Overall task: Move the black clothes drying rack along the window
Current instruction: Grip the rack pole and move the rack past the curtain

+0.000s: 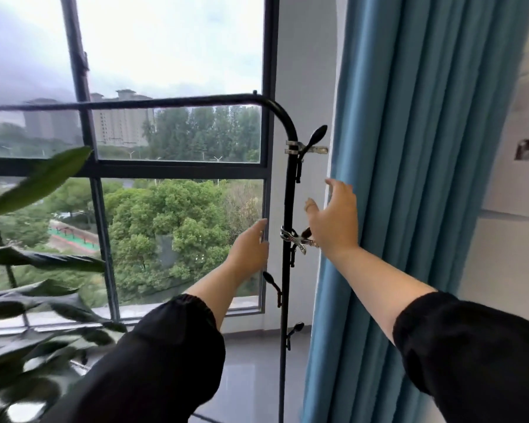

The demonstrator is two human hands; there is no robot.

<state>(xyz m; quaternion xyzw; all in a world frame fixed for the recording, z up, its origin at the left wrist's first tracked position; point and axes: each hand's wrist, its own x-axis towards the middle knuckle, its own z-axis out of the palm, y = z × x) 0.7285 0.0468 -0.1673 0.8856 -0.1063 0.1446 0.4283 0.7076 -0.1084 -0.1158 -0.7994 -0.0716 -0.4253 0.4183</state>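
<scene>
The black clothes drying rack (288,193) stands against the window, its top bar running left from a curved corner and its upright post dropping to the floor with small black hooks along it. A metal clip (293,238) is clamped on the post. My left hand (251,247) is open just left of the post, apart from it. My right hand (333,221) is open just right of the post, fingers spread, in front of the blue curtain. Neither hand touches the rack.
A blue curtain (409,178) hangs right of the rack, close to the post. The window (171,166) with dark frames fills the left and centre. A large-leaved plant (37,315) crowds the lower left. Grey tiled floor (251,377) lies below.
</scene>
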